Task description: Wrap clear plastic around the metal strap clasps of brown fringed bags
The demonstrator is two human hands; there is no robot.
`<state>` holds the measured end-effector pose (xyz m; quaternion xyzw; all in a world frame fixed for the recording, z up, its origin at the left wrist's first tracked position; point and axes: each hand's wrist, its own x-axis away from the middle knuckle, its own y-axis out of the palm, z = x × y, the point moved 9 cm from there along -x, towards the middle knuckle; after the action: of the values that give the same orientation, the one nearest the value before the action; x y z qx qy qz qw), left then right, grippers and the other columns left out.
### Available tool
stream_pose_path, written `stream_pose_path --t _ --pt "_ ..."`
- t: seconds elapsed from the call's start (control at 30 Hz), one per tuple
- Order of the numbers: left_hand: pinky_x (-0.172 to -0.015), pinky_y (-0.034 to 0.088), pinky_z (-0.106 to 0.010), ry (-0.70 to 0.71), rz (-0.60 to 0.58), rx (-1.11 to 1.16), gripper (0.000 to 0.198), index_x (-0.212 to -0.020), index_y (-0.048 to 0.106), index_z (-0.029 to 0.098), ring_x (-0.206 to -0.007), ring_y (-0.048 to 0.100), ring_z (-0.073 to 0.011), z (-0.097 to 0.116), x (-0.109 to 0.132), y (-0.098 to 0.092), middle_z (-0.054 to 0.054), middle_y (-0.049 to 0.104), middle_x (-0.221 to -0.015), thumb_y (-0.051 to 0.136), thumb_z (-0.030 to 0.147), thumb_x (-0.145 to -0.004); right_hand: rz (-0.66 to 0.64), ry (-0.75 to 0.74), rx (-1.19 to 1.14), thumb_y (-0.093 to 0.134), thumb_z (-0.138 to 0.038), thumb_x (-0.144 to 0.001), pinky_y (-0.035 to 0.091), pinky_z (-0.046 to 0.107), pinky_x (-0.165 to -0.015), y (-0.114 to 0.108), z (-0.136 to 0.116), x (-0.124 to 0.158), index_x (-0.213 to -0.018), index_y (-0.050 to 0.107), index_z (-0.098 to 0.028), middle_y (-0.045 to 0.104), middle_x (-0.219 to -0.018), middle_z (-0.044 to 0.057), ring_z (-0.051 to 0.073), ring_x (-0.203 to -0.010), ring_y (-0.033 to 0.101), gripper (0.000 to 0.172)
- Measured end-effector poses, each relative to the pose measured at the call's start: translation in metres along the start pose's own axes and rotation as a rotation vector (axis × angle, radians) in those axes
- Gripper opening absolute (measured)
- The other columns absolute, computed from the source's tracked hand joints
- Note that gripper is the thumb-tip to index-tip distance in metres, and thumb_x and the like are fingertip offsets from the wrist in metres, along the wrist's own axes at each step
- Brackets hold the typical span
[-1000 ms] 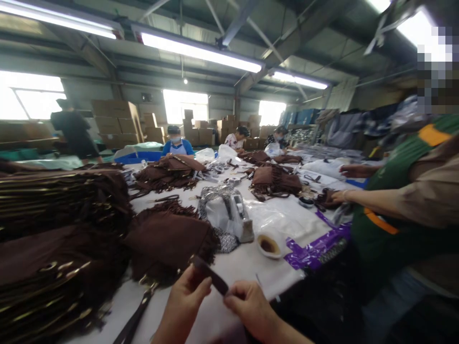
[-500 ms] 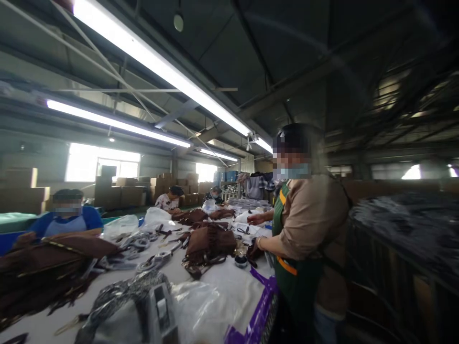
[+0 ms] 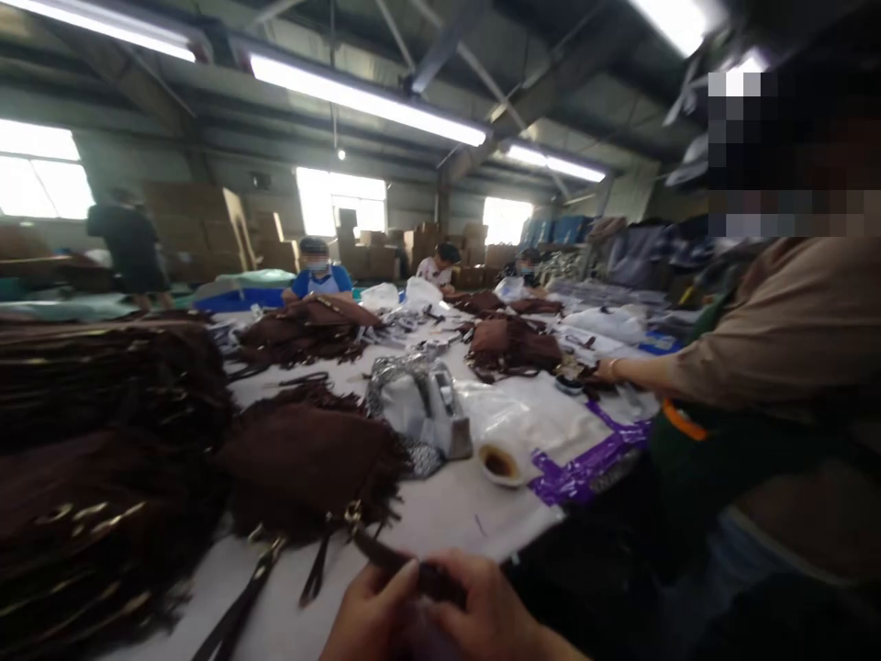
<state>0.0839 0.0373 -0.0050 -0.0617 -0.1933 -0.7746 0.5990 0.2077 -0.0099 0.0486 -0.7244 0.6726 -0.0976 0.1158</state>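
Note:
At the bottom of the view, my left hand and my right hand are close together, fingers closed round a dark brown strap. The strap runs up to a metal clasp at the near edge of a brown fringed bag, which lies flat on the white table. A second strap with a metal clasp hangs toward me on the left. My palms hide the rest of the strap.
Stacked brown bags rise at the left. Ahead are a tape dispenser, a small bowl of dark liquid and purple tape along the table edge. A co-worker's arm reaches in from the right; others sit farther back.
The view has swung left and down. The co-worker now appears farther right. My hands, the strap, the near bag and the left stack have come into view.

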Motion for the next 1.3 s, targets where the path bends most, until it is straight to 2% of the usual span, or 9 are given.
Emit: stream_pose_path --t 0.1,0.2,0.43,0.77,0.93,1.03,1.1,1.23,1.3 --pt "-0.069 0.052 -0.031 -0.07 -0.088 0.102 0.035 -0.09 0.069 0.018 -0.079 0.066 -0.0208 -0.014 0.009 -0.004 -0.008 0.072 -0.091 0.078 0.043 -0.068 0.06 0.087 0.015 0.061 -0.02 -0.074 0.049 0.03 -0.077 0.0 0.028 0.002 -0.115 0.067 -0.022 0.071 -0.087 0.002 0.02 -0.081 0.064 0.041" --pt "-0.075 0.05 -0.027 -0.062 -0.023 0.1 0.029 -0.088 0.068 0.019 -0.085 0.064 -0.0182 -0.007 0.008 -0.017 -0.005 0.071 -0.091 0.078 0.039 -0.07 0.082 0.135 0.023 0.063 -0.021 -0.073 0.047 0.027 -0.067 -0.005 0.039 0.006 -0.12 0.062 -0.019 0.063 -0.072 -0.002 0.016 -0.068 0.059 0.047" --pt "-0.083 0.05 -0.034 -0.008 -0.017 0.114 0.033 -0.089 0.072 0.017 -0.093 0.063 -0.0226 0.016 0.001 -0.02 -0.008 0.07 -0.095 0.08 0.039 -0.067 0.052 0.097 0.077 0.064 -0.019 -0.073 0.046 0.027 -0.066 -0.009 0.027 -0.002 -0.125 0.06 -0.019 0.06 -0.071 -0.003 0.014 -0.067 0.056 0.052" --pt "-0.071 0.052 -0.032 0.009 0.053 -0.105 0.035 -0.086 0.073 0.016 -0.082 0.065 -0.0223 0.014 -0.002 -0.023 -0.007 0.072 -0.086 0.079 0.044 -0.065 0.046 0.005 0.167 0.063 -0.016 -0.074 0.048 0.027 -0.07 -0.012 0.026 -0.005 -0.126 0.058 -0.019 0.064 -0.075 -0.002 0.014 -0.069 0.059 0.052" --pt "-0.082 0.052 -0.035 -0.086 -0.101 -0.016 0.033 -0.099 0.071 0.017 -0.095 0.066 -0.0246 0.01 0.005 -0.017 -0.01 0.072 -0.1 0.075 0.037 -0.073 0.069 -0.03 0.186 0.062 -0.016 -0.075 0.048 0.028 -0.073 -0.017 0.029 -0.006 -0.125 0.059 -0.019 0.064 -0.077 -0.001 0.015 -0.072 0.06 0.05" --pt "-0.082 0.051 -0.035 -0.187 -0.298 0.083 0.032 -0.102 0.07 0.017 -0.087 0.067 -0.0223 0.003 0.016 0.002 -0.009 0.073 -0.095 0.075 0.031 -0.073 0.115 0.001 0.143 0.062 -0.018 -0.075 0.047 0.028 -0.072 -0.02 0.032 -0.009 -0.122 0.06 -0.018 0.061 -0.073 -0.002 0.015 -0.071 0.058 0.047" --pt "-0.076 0.05 -0.03 -0.178 -0.372 0.092 0.025 -0.095 0.072 0.015 -0.078 0.067 -0.0189 0.002 0.02 0.012 -0.008 0.073 -0.085 0.075 0.026 -0.072 0.139 0.016 0.113 0.063 -0.019 -0.075 0.047 0.028 -0.072 -0.02 0.033 -0.012 -0.121 0.06 -0.018 0.059 -0.071 -0.002 0.015 -0.07 0.057 0.046" --pt "-0.073 0.05 -0.029 -0.062 -0.335 0.012 0.016 -0.083 0.074 0.014 -0.075 0.065 -0.019 0.008 0.018 0.016 -0.007 0.073 -0.079 0.074 0.026 -0.073 0.137 0.072 -0.011 0.065 -0.025 -0.076 0.044 0.026 -0.068 -0.017 0.039 -0.015 -0.123 0.058 -0.017 0.055 -0.07 -0.003 0.014 -0.067 0.053 0.049" --pt "-0.074 0.05 -0.03 0.002 -0.278 -0.049 0.016 -0.08 0.074 0.014 -0.076 0.065 -0.0203 0.013 0.014 0.012 -0.007 0.074 -0.08 0.074 0.028 -0.073 0.066 0.122 -0.124 0.065 -0.032 -0.078 0.041 0.025 -0.062 -0.01 0.044 -0.015 -0.116 0.062 -0.016 0.053 -0.069 -0.003 0.013 -0.065 0.05 0.042"
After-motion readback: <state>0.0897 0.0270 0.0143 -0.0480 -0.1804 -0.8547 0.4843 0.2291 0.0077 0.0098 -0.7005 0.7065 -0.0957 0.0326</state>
